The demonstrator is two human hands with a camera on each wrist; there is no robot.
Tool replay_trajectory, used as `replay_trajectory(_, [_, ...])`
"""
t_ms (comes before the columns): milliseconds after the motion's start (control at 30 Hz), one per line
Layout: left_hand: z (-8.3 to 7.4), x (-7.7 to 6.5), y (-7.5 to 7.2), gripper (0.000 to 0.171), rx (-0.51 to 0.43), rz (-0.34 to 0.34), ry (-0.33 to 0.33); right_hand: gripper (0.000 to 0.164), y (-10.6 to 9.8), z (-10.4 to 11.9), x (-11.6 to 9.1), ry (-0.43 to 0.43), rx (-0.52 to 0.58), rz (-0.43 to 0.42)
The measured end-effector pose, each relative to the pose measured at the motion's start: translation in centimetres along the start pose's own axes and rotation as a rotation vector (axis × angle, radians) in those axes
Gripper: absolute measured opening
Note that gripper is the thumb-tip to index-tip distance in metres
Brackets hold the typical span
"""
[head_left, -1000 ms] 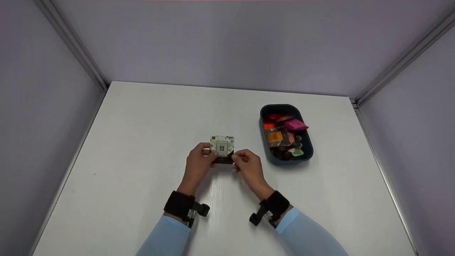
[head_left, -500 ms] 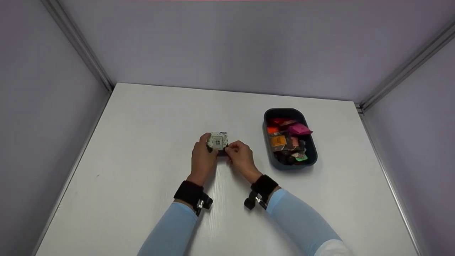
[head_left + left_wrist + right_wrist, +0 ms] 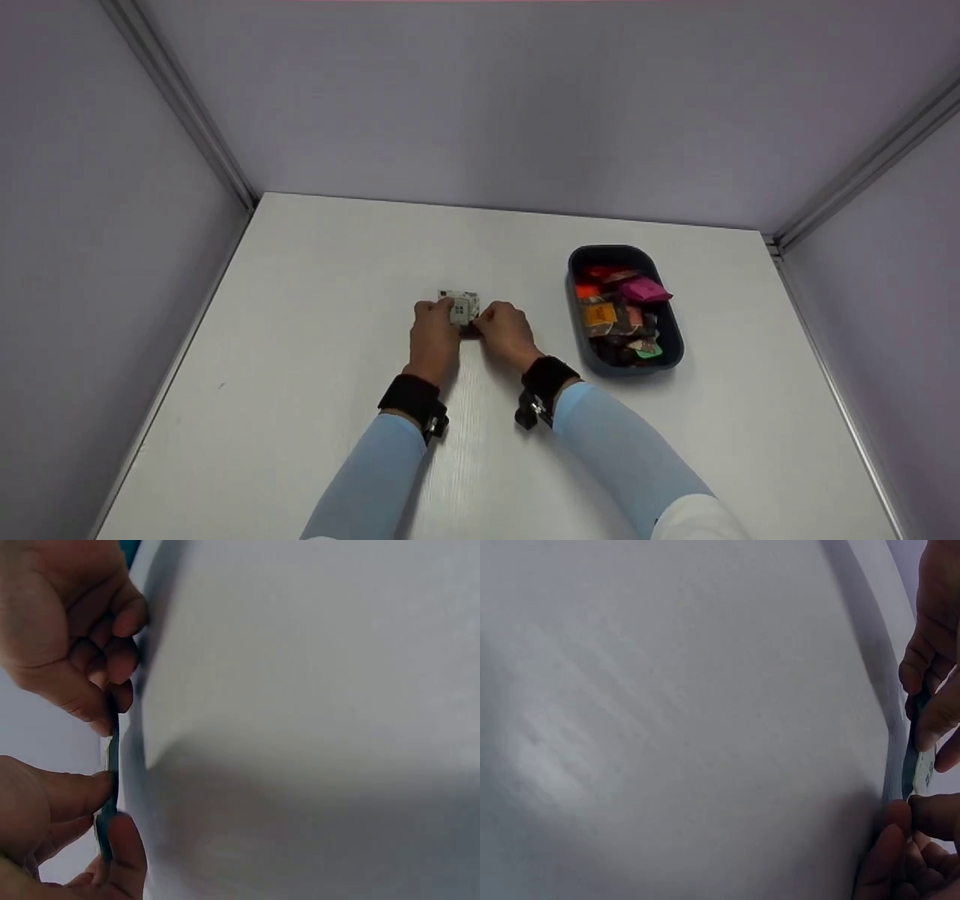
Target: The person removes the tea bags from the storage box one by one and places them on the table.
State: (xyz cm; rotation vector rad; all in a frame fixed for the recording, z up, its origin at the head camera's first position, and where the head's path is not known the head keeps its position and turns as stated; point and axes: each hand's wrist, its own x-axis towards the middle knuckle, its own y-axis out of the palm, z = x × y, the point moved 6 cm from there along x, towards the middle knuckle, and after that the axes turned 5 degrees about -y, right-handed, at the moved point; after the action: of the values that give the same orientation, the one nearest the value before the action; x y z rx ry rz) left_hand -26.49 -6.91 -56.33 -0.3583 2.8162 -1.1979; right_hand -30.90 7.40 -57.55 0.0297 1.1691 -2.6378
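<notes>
A small square packet (image 3: 464, 305), with a pale floral print, a label of small dark characters and a dark lower edge, is between the two hands in the head view. My left hand (image 3: 435, 341) grips its left side, fingers covering that part. At the lower right corner, my right hand (image 3: 507, 332) pinches the edge between thumb and forefinger. The left wrist view has the packet (image 3: 113, 754) nearly edge-on, thin and dark. In the right wrist view, part of the printed face of the packet (image 3: 925, 765) shows between the fingers.
To the right of the hands stands a dark rounded box (image 3: 576, 322) holding several wrapped packets, among them a pink packet (image 3: 643, 289) and an orange-labelled packet (image 3: 600, 315). Grey panels (image 3: 510, 105) rise behind and beside the white table (image 3: 322, 300).
The packet looks smaller, and the left fingers now cover more of its left side. Both hands are closer together, still holding it. The view has shifted, so the box sits lower in frame.
</notes>
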Motion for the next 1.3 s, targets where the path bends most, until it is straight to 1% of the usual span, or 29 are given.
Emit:
replay_trajectory(133, [-1.2,-0.7,0.0,0.023,0.22,-0.131,0.111,0.014,-0.2,0.0,-0.5,-0.03,-0.03,0.002])
replay_trajectory(167, [-1.6,-0.9,0.1,0.02,0.259,-0.148,0.14,0.013,-0.3,0.0,-0.7,-0.05,-0.035,0.001])
replay_trajectory(200, [-2.0,-1.1,0.2,0.017,0.293,-0.151,0.174,0.013,-0.4,0.1,-0.9,-0.076,-0.039,-0.001])
replay_trajectory(267, [-2.8,-1.5,0.7,0.014,0.352,-0.119,0.261,0.013,-0.6,0.2,-1.5,-0.135,-0.072,-0.007])
replay_trajectory(367, [-3.7,-2.0,1.6,0.014,0.442,-0.037,0.374,0.016,-0.8,0.4,-2.5,-0.229,-0.174,-0.016])
replay_trajectory(433, [-4.0,-2.1,2.2,0.019,0.497,0.012,0.42,0.014,-0.9,0.3,-3.3,-0.275,-0.255,-0.023])
replay_trajectory(500, [-4.0,-2.0,2.6,0.025,0.532,0.046,0.44,0.014,-1.1,0.1,-4.0,-0.308,-0.309,-0.031])
replay_trajectory(567, [-3.7,-1.6,2.7,0.03,0.559,0.066,0.438,0.011,-1.2,0.0,-4.6,-0.332,-0.337,-0.034])
replay_trajectory(633, [-3.1,-1.0,2.4,0.032,0.575,0.056,0.437,0.01,-1.2,-0.1,-5.1,-0.358,-0.342,-0.032])
replay_trajectory(733, [-1.6,0.2,1.3,0.031,0.592,0.0,0.433,0.008,-1.0,-0.1,-5.7,-0.389,-0.355,-0.022])
replay_trajectory(800, [-0.3,1.1,0.4,0.027,0.603,-0.051,0.435,0.009,-0.7,-0.1,-6.0,-0.401,-0.363,-0.009])
replay_trajectory(867, [1.1,2.0,-0.7,0.025,0.607,-0.085,0.419,0.009,-0.5,-0.2,-6.4,-0.402,-0.374,0.005])
replay_trajectory(967, [3.0,3.1,-2.2,0.027,0.614,-0.075,0.362,0.012,-0.3,-0.3,-6.8,-0.401,-0.379,0.016])
replay_trajectory(1067, [4.4,3.6,-3.6,0.033,0.581,-0.032,0.288,0.017,-0.3,-0.3,-7.2,-0.402,-0.369,0.019])
replay_trajectory(1200, [5.4,3.8,-4.7,0.037,0.515,0.006,0.238,0.019,-0.3,-0.4,-7.4,-0.41,-0.355,0.021])
replay_trajectory(1300, [5.7,3.9,-5.2,0.036,0.476,0.005,0.224,0.02,-0.7,-0.4,-7.4,-0.423,-0.37,0.002])
